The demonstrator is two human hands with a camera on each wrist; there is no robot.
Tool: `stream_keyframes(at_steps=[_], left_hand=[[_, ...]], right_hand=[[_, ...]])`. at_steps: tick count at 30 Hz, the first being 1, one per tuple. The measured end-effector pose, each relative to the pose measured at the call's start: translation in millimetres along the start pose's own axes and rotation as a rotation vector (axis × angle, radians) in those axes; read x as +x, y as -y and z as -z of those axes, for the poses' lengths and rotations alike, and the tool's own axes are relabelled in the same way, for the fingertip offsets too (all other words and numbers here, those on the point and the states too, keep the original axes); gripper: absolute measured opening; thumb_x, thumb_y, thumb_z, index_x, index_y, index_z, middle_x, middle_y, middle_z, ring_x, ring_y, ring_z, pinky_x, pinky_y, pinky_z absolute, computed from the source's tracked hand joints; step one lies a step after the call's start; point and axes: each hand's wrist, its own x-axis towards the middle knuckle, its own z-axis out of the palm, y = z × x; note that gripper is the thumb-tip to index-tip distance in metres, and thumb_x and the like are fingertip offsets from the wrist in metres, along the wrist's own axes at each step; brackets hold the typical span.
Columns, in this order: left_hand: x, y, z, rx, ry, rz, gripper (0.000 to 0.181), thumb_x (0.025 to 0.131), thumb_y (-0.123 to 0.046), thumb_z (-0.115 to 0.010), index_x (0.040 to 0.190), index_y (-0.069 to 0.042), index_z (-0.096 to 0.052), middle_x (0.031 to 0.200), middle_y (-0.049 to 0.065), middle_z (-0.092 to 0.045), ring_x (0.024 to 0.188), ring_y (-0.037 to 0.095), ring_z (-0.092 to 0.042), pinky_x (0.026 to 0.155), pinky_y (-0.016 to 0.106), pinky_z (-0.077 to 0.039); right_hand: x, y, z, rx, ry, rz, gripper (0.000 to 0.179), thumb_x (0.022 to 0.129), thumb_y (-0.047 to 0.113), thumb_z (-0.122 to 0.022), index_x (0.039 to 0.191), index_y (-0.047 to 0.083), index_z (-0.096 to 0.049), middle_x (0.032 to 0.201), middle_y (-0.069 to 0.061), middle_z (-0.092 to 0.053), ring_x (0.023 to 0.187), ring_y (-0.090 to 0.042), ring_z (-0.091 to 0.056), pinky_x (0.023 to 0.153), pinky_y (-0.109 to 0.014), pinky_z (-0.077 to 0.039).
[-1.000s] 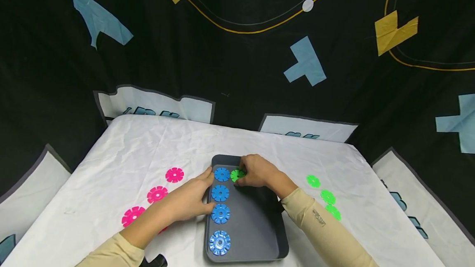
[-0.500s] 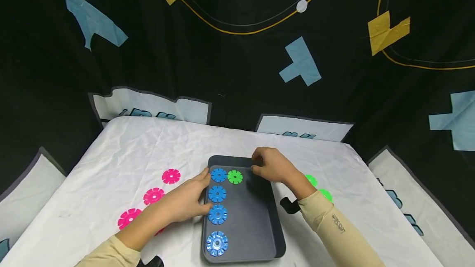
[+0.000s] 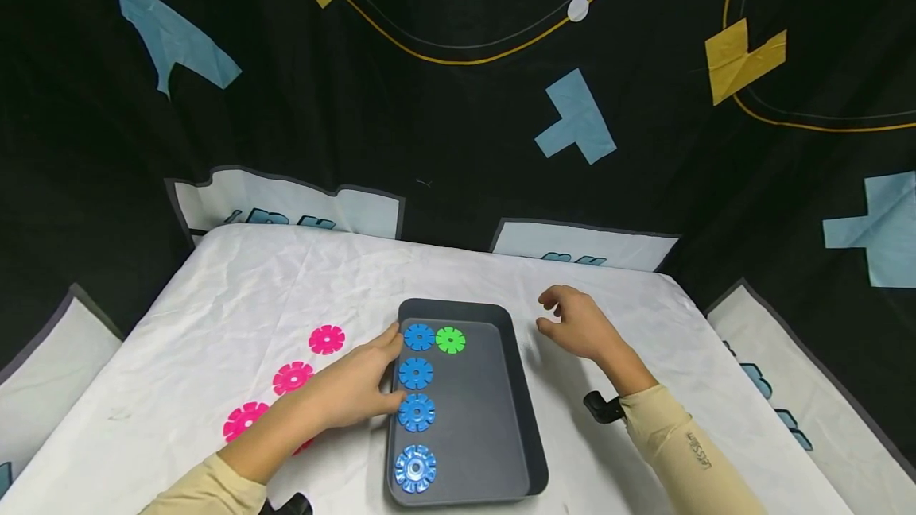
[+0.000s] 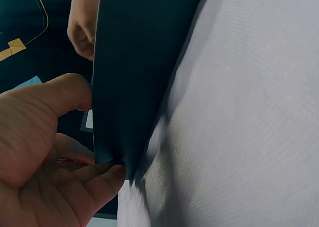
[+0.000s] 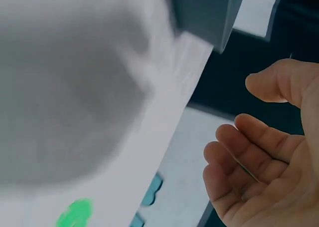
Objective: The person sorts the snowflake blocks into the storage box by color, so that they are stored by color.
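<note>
In the head view my left hand (image 3: pixel 354 384) rests along the left wall of a dark grey baking tray (image 3: pixel 479 420). The left wrist view shows its thumb at the rim and fingertips (image 4: pixel 117 174) curled at the tray's corner. Down the tray's left side runs a column of several blue notched discs (image 3: pixel 417 413), the nearest one shinier. Beside the farthest blue disc lies a green notched disc (image 3: pixel 451 340). My right hand (image 3: pixel 576 323) is in the air right of the tray, fingers loosely bent, thumb apart, holding nothing.
Several pink notched discs (image 3: pixel 293 377) lie on the white cloth left of the tray, one partly under the left forearm. A green disc (image 5: pixel 75 214) shows on the cloth in the right wrist view; the right arm hides that area in the head view. Behind hangs a black curtain (image 3: pixel 444 125).
My right hand has let go of the green disc in the tray, lifted, and moved right past the tray's right wall. The left hand keeps its place on the tray.
</note>
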Motion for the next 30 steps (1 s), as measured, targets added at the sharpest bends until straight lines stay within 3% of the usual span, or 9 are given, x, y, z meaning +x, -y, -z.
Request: stream_keyframes(at_steps=[9, 17, 23, 30], left_hand=[[-1.4, 0.7, 1.4, -0.006, 0.007, 0.006, 0.083, 0.081, -0.027, -0.077, 0.144, 0.011, -0.037, 0.156, 0.024, -0.024, 0.141, 0.037, -0.03, 0.106, 0.047, -0.037], [-1.8, 0.2, 1.4, -0.004, 0.004, 0.004, 0.082, 0.082, -0.027, -0.076, 0.143, 0.011, -0.037, 0.156, 0.024, -0.024, 0.141, 0.036, -0.029, 0.108, 0.046, -0.035], [-1.5, -0.4, 1.1, 0.001, 0.007, 0.005, 0.082, 0.082, -0.027, -0.076, 0.143, 0.011, -0.038, 0.156, 0.024, -0.025, 0.142, 0.036, -0.028, 0.109, 0.046, -0.034], [-0.2, 0.5, 0.3, 0.01, 0.002, 0.007, 0.082, 0.082, -0.028, -0.076, 0.144, 0.01, -0.038, 0.156, 0.023, -0.025, 0.142, 0.035, -0.029, 0.108, 0.046, -0.035]], right_hand=[[-21.2, -43, 1, -0.024, 0.01, -0.118, 0.039, 0.085, 0.016, -0.065, 0.119, -0.001, -0.062, 0.114, -0.016, -0.061, 0.098, -0.032, -0.059, 0.082, -0.047, -0.05], [-30.5, -78, -2, -0.04, 0.116, -0.262, 0.052, 0.081, 0.019, -0.072, 0.124, -0.007, -0.057, 0.119, -0.023, -0.057, 0.109, -0.039, -0.056, 0.088, -0.052, -0.048], [-32.9, -94, -2, -0.049, 0.185, -0.343, 0.056, 0.077, 0.025, -0.075, 0.119, -0.008, -0.06, 0.116, -0.02, -0.06, 0.101, -0.032, -0.058, 0.086, -0.048, -0.05], [-31.2, -95, 1, 0.009, 0.236, -0.408, 0.05, 0.076, 0.026, -0.077, 0.112, -0.005, -0.061, 0.104, -0.013, -0.063, 0.085, -0.023, -0.058, 0.073, -0.039, -0.052]])
